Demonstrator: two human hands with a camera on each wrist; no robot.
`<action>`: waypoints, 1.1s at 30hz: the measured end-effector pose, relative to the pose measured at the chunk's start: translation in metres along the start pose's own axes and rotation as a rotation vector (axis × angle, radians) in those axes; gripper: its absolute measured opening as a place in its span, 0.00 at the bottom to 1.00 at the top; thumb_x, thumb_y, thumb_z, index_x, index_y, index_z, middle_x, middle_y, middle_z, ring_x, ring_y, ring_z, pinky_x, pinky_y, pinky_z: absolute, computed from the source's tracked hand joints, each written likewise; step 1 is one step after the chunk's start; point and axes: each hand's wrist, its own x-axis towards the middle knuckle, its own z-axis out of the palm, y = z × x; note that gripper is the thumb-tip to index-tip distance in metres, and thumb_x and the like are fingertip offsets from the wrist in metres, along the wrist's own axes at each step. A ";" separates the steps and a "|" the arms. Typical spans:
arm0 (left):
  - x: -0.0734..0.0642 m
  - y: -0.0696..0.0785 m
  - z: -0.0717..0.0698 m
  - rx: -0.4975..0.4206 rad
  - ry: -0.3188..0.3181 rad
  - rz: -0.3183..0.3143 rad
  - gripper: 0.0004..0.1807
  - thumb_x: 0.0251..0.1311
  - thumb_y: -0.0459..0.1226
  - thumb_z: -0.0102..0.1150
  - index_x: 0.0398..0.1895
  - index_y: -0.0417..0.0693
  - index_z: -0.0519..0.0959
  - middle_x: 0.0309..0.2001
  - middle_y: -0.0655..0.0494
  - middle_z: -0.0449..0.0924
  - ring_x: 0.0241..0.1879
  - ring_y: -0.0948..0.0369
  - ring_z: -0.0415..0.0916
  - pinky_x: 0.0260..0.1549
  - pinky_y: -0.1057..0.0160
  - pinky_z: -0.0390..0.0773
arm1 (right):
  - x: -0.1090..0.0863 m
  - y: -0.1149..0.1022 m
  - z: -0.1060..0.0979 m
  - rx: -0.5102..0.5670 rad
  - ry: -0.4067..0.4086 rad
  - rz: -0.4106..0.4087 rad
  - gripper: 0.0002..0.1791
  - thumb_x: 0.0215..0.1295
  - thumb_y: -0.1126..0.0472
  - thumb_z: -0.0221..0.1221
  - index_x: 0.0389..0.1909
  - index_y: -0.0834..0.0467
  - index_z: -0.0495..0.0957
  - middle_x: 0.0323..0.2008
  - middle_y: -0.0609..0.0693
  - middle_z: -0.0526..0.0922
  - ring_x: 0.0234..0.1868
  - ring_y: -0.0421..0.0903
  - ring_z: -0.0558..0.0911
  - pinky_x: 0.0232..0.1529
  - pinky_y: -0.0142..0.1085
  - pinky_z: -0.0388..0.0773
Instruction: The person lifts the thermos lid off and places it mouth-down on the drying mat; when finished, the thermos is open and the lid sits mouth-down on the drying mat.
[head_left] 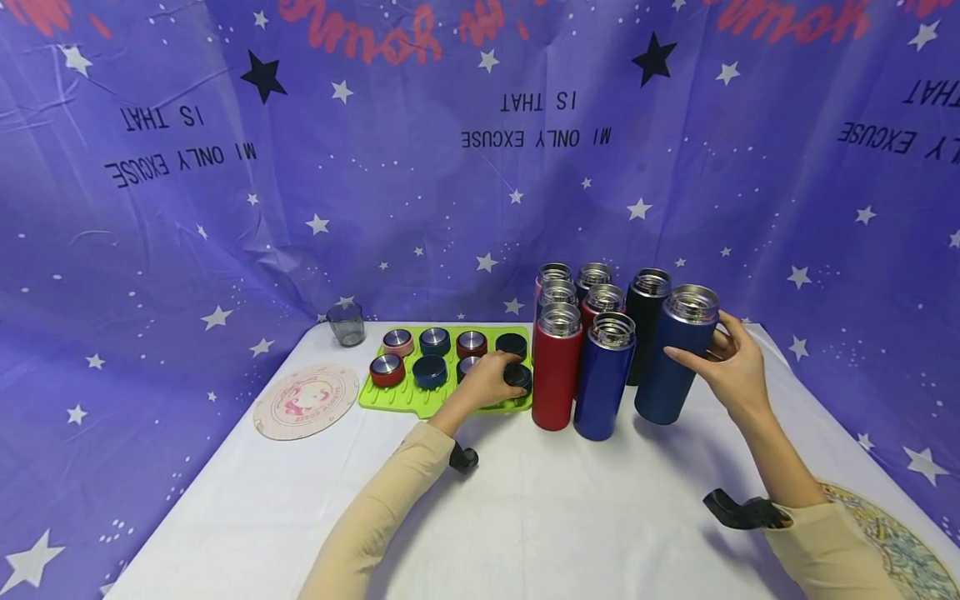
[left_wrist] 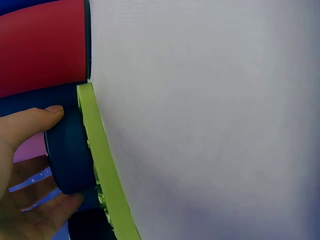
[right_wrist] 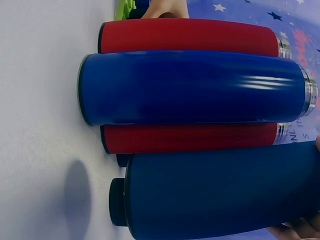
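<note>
My left hand (head_left: 487,382) pinches a dark blue bottle lid (left_wrist: 74,150) at the right front of a green drying mat (head_left: 420,403), thumb on one side and fingers on the other. My right hand (head_left: 733,367) grips a dark blue thermos bottle (head_left: 675,367) near its lidless top. That bottle leans slightly, and its base appears raised off the white cloth, with a separate shadow (right_wrist: 77,205) in the right wrist view. To its left stand open-topped bottles, among them a red bottle (head_left: 557,371), a bright blue bottle (head_left: 603,379) and a black bottle (head_left: 645,321).
Several other lids, such as a red lid (head_left: 386,372) and a blue lid (head_left: 430,372), sit in two rows on the mat. A grey glass cup (head_left: 346,325) stands at the back left, behind a round pink placemat (head_left: 307,402). Another patterned round mat (head_left: 892,533) lies at the right edge.
</note>
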 end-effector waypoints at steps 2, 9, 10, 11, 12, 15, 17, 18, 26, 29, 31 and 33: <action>-0.001 0.000 -0.001 -0.001 -0.001 0.006 0.36 0.48 0.46 0.74 0.61 0.43 0.75 0.57 0.49 0.77 0.55 0.54 0.75 0.55 0.58 0.75 | 0.001 0.002 0.002 0.012 0.002 0.003 0.43 0.50 0.64 0.73 0.68 0.53 0.64 0.44 0.34 0.79 0.41 0.29 0.79 0.42 0.20 0.75; -0.014 0.000 -0.012 -0.058 0.050 0.049 0.34 0.50 0.43 0.74 0.60 0.41 0.75 0.58 0.46 0.76 0.58 0.50 0.72 0.58 0.54 0.72 | 0.004 0.007 0.010 0.017 -0.006 -0.003 0.46 0.50 0.64 0.73 0.69 0.57 0.60 0.45 0.39 0.79 0.41 0.30 0.79 0.43 0.21 0.76; -0.018 0.000 -0.015 -0.071 0.055 0.051 0.34 0.50 0.42 0.74 0.61 0.41 0.74 0.58 0.46 0.76 0.59 0.50 0.71 0.58 0.53 0.72 | 0.004 0.008 0.011 0.017 -0.004 -0.002 0.46 0.50 0.64 0.73 0.69 0.58 0.60 0.45 0.40 0.79 0.41 0.30 0.79 0.43 0.21 0.76; -0.022 0.000 -0.018 -0.081 0.063 0.055 0.34 0.50 0.42 0.73 0.61 0.41 0.74 0.58 0.46 0.75 0.59 0.49 0.71 0.58 0.52 0.72 | 0.004 0.009 0.013 0.017 -0.002 -0.001 0.46 0.50 0.64 0.73 0.69 0.58 0.60 0.45 0.39 0.79 0.41 0.30 0.79 0.42 0.21 0.76; -0.026 0.000 -0.020 -0.092 0.068 0.055 0.34 0.51 0.42 0.73 0.61 0.41 0.74 0.58 0.46 0.75 0.59 0.48 0.70 0.58 0.51 0.71 | 0.004 0.010 0.014 0.017 -0.001 0.002 0.46 0.50 0.64 0.73 0.68 0.59 0.60 0.44 0.39 0.79 0.41 0.29 0.79 0.42 0.21 0.76; -0.039 -0.003 -0.027 -0.109 0.085 0.063 0.34 0.51 0.42 0.73 0.62 0.42 0.73 0.58 0.45 0.75 0.59 0.48 0.70 0.58 0.50 0.71 | 0.002 0.014 0.019 0.017 0.001 0.011 0.45 0.50 0.63 0.74 0.67 0.59 0.60 0.43 0.39 0.79 0.40 0.29 0.79 0.42 0.20 0.76; -0.048 -0.004 -0.032 -0.128 0.112 0.087 0.34 0.51 0.41 0.73 0.62 0.41 0.73 0.57 0.45 0.76 0.58 0.47 0.71 0.56 0.49 0.72 | 0.001 0.017 0.023 0.022 0.001 0.010 0.45 0.49 0.63 0.74 0.67 0.60 0.60 0.44 0.41 0.80 0.40 0.29 0.79 0.42 0.21 0.76; -0.053 -0.005 -0.035 -0.139 0.125 0.095 0.34 0.50 0.40 0.73 0.62 0.41 0.74 0.57 0.45 0.76 0.57 0.47 0.72 0.56 0.49 0.73 | 0.001 0.018 0.025 0.022 0.002 0.006 0.45 0.49 0.64 0.74 0.67 0.60 0.61 0.45 0.44 0.80 0.40 0.30 0.79 0.41 0.21 0.77; -0.079 -0.005 -0.054 -0.173 0.183 0.127 0.33 0.51 0.41 0.73 0.62 0.44 0.74 0.57 0.48 0.76 0.55 0.52 0.74 0.53 0.53 0.76 | 0.000 0.025 0.035 -0.002 0.002 -0.015 0.46 0.48 0.63 0.75 0.66 0.62 0.60 0.51 0.64 0.79 0.40 0.29 0.79 0.41 0.21 0.77; -0.083 -0.005 -0.059 -0.192 0.182 0.120 0.33 0.51 0.41 0.73 0.62 0.46 0.74 0.57 0.49 0.76 0.56 0.52 0.74 0.52 0.54 0.76 | -0.001 0.026 0.036 -0.011 -0.008 -0.012 0.47 0.48 0.62 0.75 0.67 0.62 0.59 0.53 0.65 0.78 0.41 0.30 0.79 0.42 0.21 0.76; -0.084 -0.005 -0.061 -0.201 0.187 0.128 0.33 0.51 0.41 0.73 0.62 0.46 0.74 0.57 0.49 0.76 0.56 0.52 0.74 0.50 0.54 0.77 | -0.001 0.025 0.037 -0.019 -0.008 -0.008 0.47 0.49 0.61 0.74 0.67 0.62 0.59 0.53 0.66 0.78 0.41 0.30 0.78 0.42 0.21 0.76; -0.085 -0.005 -0.062 -0.205 0.191 0.133 0.33 0.51 0.41 0.73 0.62 0.46 0.74 0.57 0.49 0.77 0.55 0.53 0.74 0.48 0.54 0.78 | 0.000 0.026 0.037 -0.024 -0.010 -0.004 0.47 0.49 0.60 0.74 0.67 0.62 0.58 0.54 0.66 0.78 0.41 0.29 0.78 0.42 0.21 0.76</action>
